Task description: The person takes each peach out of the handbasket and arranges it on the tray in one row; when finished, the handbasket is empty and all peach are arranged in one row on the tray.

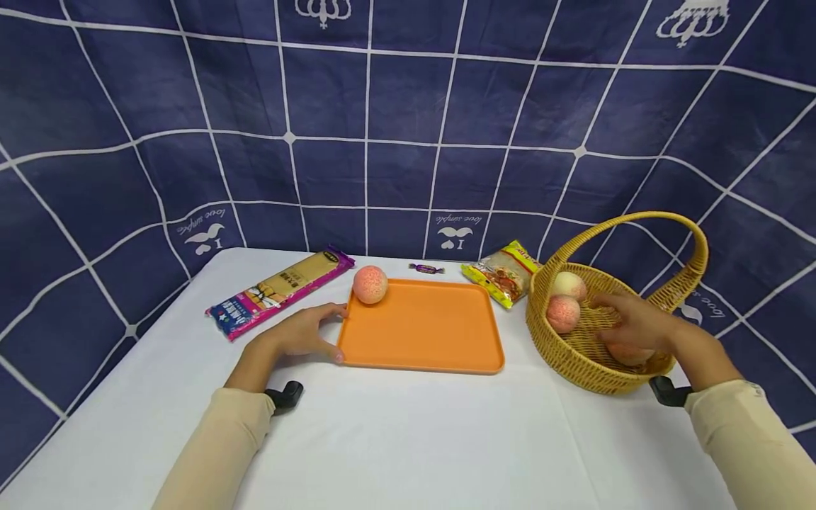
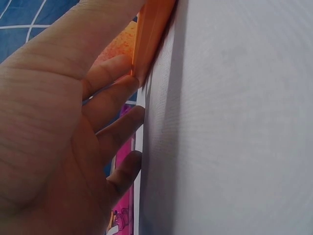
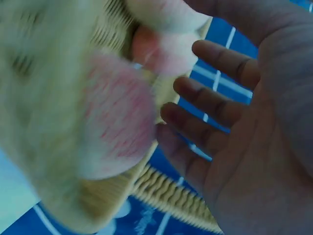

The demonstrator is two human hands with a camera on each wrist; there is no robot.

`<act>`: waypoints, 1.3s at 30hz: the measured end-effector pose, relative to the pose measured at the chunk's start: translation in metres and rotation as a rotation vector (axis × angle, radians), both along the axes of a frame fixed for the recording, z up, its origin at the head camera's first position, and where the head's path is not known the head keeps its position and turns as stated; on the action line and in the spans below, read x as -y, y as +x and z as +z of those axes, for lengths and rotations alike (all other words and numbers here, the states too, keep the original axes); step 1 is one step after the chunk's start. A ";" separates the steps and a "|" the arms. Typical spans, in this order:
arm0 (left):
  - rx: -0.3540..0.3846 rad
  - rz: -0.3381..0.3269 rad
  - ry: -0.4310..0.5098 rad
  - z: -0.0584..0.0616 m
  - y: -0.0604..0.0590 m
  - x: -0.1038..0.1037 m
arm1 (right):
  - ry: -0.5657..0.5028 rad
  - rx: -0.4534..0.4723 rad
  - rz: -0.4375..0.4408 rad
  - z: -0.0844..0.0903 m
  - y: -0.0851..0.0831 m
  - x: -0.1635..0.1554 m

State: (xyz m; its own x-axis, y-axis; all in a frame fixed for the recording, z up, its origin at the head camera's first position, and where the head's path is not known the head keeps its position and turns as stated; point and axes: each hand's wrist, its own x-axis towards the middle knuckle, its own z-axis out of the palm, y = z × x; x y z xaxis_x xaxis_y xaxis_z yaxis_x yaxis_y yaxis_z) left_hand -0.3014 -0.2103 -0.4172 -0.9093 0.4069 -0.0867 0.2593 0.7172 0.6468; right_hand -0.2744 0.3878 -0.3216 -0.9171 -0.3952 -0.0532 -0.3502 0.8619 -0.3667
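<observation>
An orange tray lies on the white table with one peach at its back left corner. My left hand is at the tray's left side, thumb and fingers spread, fingertips touching its rim. At the right stands a wicker basket with a tall handle. Inside it are a pink peach, a paler peach and another peach partly under my right hand. The right wrist view shows that hand with loosely bent fingers beside the nearest peach, gripping nothing.
A long purple and blue food packet lies left of the tray. Behind the tray are a small purple-wrapped candy and a yellow food packet, close to the basket. The basket handle arches above the right hand. A blue checked cloth hangs behind the table.
</observation>
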 end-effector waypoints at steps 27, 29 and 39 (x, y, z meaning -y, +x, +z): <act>-0.010 -0.015 -0.006 0.004 -0.006 -0.005 | 0.137 0.166 -0.215 -0.007 0.005 -0.041; -0.008 -0.010 -0.007 0.004 -0.005 -0.004 | 0.145 0.162 -0.207 -0.007 0.004 -0.039; -0.012 -0.023 0.011 0.000 -0.003 0.000 | 0.080 0.010 -0.143 -0.012 0.005 -0.034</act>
State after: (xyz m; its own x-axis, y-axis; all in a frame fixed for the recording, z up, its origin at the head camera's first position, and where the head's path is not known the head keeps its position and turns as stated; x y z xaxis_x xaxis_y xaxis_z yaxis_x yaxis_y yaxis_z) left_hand -0.3045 -0.2100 -0.4175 -0.9007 0.4286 -0.0715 0.2832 0.7039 0.6514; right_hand -0.2692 0.4217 -0.3332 -0.9629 -0.2548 -0.0885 -0.2185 0.9292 -0.2979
